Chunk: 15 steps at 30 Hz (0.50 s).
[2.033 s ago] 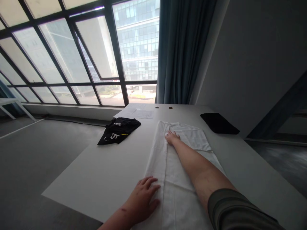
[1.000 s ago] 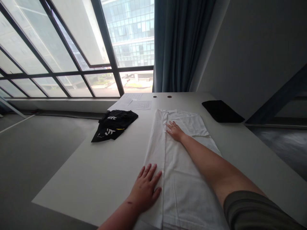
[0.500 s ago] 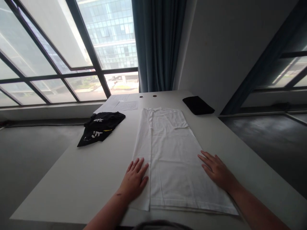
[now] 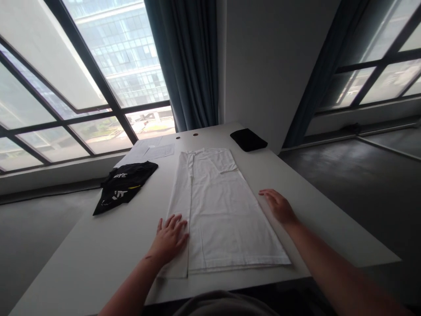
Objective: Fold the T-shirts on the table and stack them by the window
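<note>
A white T-shirt [image 4: 223,210] lies spread lengthwise on the table, collar at the far end and hem toward me. Its left side is folded inward in a long strip, and a short sleeve lies at the upper right. Flat on that left strip rests my left hand [image 4: 171,237], fingers spread. My right hand [image 4: 279,207] is just off the shirt's right edge, its fingers stretched out toward the shirt and holding nothing. Whether the right palm touches the table cannot be made out.
The white table [image 4: 98,259] carries a black printed garment [image 4: 126,184] at the left and a folded black cloth [image 4: 249,140] at the far right. Paper sheets [image 4: 159,151] lie at the back left. Beyond stand windows and a blue curtain [image 4: 187,66].
My right hand has moved off the shirt's right edge, up and outward. My left hand stays on the folded strip. The head view has turned and tilted somewhat to the right.
</note>
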### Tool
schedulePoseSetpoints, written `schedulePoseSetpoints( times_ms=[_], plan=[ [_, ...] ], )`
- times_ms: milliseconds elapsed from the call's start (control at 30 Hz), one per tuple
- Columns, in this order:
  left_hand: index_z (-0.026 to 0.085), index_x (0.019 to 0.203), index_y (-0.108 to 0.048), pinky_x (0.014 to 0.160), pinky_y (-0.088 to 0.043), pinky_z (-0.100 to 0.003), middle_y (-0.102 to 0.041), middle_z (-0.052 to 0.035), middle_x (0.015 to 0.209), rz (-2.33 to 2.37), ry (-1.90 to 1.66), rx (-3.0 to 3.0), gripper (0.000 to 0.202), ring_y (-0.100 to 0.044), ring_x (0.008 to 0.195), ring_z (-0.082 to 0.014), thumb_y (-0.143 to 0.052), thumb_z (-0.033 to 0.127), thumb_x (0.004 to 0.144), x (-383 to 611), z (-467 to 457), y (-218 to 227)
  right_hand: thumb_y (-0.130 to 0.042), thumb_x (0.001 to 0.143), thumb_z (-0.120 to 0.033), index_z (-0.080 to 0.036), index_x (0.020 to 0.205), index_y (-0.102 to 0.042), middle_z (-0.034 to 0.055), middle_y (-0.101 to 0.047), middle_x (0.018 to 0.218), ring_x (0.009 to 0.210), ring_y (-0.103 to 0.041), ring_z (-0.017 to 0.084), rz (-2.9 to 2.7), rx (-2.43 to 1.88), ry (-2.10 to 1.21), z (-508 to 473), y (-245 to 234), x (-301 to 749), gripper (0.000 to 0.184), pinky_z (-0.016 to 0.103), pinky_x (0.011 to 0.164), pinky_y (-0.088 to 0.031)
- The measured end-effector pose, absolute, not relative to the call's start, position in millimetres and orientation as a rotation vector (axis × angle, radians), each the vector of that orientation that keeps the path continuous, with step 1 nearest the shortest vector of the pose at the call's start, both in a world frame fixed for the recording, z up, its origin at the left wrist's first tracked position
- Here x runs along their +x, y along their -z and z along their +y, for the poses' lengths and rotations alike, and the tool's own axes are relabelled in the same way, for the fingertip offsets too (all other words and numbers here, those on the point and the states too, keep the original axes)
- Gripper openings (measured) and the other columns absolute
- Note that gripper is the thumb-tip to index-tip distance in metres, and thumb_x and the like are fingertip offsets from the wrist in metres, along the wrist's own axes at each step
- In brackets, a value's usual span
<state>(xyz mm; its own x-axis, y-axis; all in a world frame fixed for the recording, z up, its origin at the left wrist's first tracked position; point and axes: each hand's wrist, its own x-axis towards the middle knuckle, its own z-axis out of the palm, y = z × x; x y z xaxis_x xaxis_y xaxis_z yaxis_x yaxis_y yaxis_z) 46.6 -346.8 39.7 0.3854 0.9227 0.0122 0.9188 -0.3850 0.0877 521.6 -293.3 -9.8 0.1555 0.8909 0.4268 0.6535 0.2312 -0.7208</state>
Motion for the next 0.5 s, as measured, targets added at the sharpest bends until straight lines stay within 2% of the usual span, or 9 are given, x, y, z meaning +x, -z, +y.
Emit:
schedulePoseSetpoints(
  times_ms=[67, 167, 267, 400, 500],
  plan=[
    [0.024, 0.129, -0.067, 0.118, -0.033, -0.057, -0.059, -0.0112, 0.148, 1.619, -0.099, 2.600, 0.034, -0.049, 0.140, -0.0314, -0.056, 0.039, 0.100, 78.4, -340.7, -58.6, -0.034, 0.103, -0.050, -0.029, 0.107, -0.077, 0.0088, -0.073, 0.121, 0.121, -0.066, 0.025, -1.520, -1.491, -0.312, -291.7, 7.8, 521.7, 0.048, 0.043, 0.111, -0.050],
    [0.026, 0.130, -0.065, 0.109, -0.044, -0.046, -0.063, -0.0079, 0.143, 1.087, -0.079, 2.723, 0.032, -0.059, 0.129, -0.0265, -0.057, 0.030, 0.099, 150.1, -334.9, -79.7, -0.033, 0.104, -0.053, -0.028, 0.126, -0.072, 0.0089, -0.064, 0.140, 0.135, -0.056, 0.025, -1.508, -1.478, -0.239, -289.9, 6.4, 521.0, 0.052, 0.046, 0.119, -0.042],
    [0.031, 0.134, -0.063, 0.106, -0.046, -0.038, -0.065, -0.0037, 0.141, 0.466, -0.007, 2.781, 0.035, -0.066, 0.120, -0.0218, -0.057, 0.034, 0.100, 229.4, -335.4, -87.6, -0.031, 0.106, -0.054, -0.030, 0.137, -0.067, 0.0077, -0.056, 0.148, 0.141, -0.050, 0.025, -1.500, -1.441, -0.210, -291.1, 6.0, 522.4, 0.054, 0.047, 0.122, -0.037],
    [0.029, 0.141, -0.058, 0.101, -0.050, -0.041, -0.061, -0.0041, 0.149, 0.124, 0.161, 2.884, 0.039, -0.069, 0.117, -0.0226, -0.053, 0.034, 0.102, 304.5, -336.4, -86.6, -0.030, 0.108, -0.053, -0.031, 0.140, -0.065, 0.0081, -0.056, 0.145, 0.139, -0.051, 0.024, -1.397, -1.361, -0.182, -292.0, 8.7, 531.3, 0.052, 0.047, 0.122, -0.037],
    [0.028, 0.141, -0.058, 0.096, -0.052, -0.041, -0.068, -0.0040, 0.138, 0.111, 0.303, 2.944, 0.042, -0.070, 0.114, -0.0249, -0.058, 0.033, 0.100, 327.2, -331.6, -82.9, -0.030, 0.108, -0.054, -0.031, 0.142, -0.063, 0.0081, -0.053, 0.148, 0.141, -0.049, 0.024, -1.337, -1.365, -0.170, -289.2, 12.8, 540.7, 0.052, 0.048, 0.123, -0.036]
  ],
)
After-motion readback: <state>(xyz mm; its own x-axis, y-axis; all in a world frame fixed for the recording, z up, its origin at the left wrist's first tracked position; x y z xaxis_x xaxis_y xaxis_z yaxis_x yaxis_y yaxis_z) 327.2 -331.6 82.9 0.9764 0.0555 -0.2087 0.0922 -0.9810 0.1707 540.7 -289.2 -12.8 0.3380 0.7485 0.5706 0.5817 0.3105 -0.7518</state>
